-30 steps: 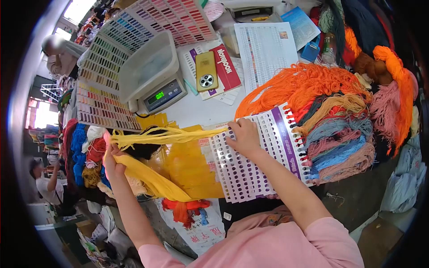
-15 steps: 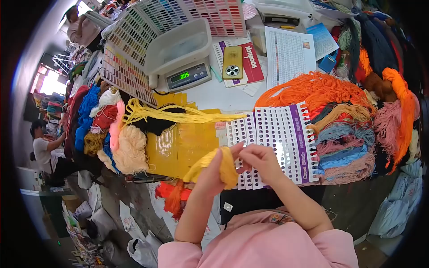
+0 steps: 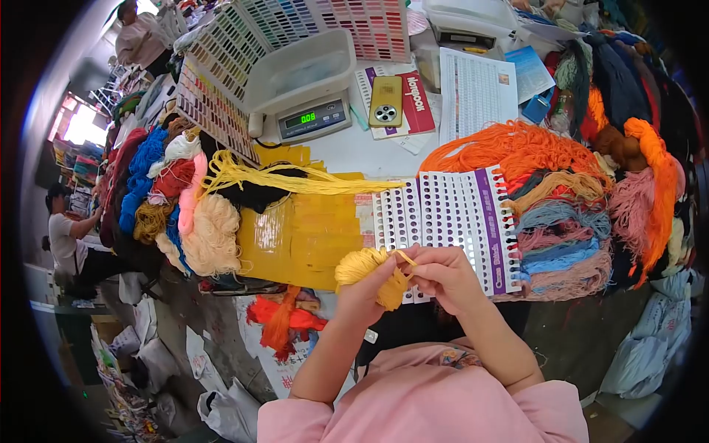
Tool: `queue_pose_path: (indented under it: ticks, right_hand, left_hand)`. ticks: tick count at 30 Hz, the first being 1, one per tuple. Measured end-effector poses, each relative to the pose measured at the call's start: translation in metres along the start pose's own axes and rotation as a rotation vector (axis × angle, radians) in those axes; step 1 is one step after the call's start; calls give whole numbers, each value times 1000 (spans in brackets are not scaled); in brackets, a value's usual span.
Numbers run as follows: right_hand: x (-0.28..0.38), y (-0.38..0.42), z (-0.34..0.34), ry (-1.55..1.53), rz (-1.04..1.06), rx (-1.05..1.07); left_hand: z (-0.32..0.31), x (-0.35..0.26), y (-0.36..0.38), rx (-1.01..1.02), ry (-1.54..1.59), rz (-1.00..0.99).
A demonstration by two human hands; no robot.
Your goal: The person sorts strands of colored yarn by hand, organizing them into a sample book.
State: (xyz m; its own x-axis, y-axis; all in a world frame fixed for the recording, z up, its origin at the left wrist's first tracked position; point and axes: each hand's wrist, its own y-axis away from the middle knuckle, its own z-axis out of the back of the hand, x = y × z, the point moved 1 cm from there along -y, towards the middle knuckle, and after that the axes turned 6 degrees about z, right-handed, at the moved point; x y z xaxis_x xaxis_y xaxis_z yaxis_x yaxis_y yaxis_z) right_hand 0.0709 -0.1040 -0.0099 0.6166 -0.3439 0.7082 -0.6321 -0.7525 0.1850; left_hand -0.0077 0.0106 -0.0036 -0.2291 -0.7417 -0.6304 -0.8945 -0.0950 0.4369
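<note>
A bundle of yellow thread (image 3: 362,267) is gripped in my left hand (image 3: 363,295), in front of the table's near edge. My right hand (image 3: 449,279) pinches a yellow strand drawn up from the bundle's right side. Behind my hands lie white punched cards (image 3: 458,214) with a purple strip. A long skein of loose yellow thread (image 3: 310,181) stretches from the left over yellow-taped cardboard (image 3: 295,244) to the cards' top edge.
A scale (image 3: 314,120) reading 0.08 carries a plastic tub (image 3: 303,70). Beside it are a gold phone (image 3: 387,101), a red notebook (image 3: 417,103) and printed sheets (image 3: 476,96). Orange thread (image 3: 517,148) and coloured skeins line the right; two people are at the far left.
The yellow bundle is now more compact and rounder in my left hand. My right hand has moved slightly right and down, with a strand showing. The scale reading went from 0.09 to 0.08.
</note>
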Motion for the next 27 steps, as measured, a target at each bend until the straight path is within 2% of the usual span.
queue_pose_path:
  ticks: [4,16,20,22,25,27]
  right_hand:
    - [4,4,-3,41,-24,78]
    - [11,7,-4,5,-91,60]
    - [12,8,-4,112,-78,31]
    - [9,8,1,156,-124,32]
    - [10,7,5,-118,-166,-70]
    - [19,8,-4,-13,-194,-94]
  left_hand:
    - [-2,0,1,-1,50,17]
    - [6,6,1,101,44,37]
    - [2,5,1,6,44,6]
    - [0,5,1,58,116,38]
    - [-5,6,2,71,180,44]
    - [-6,6,2,80,184,31]
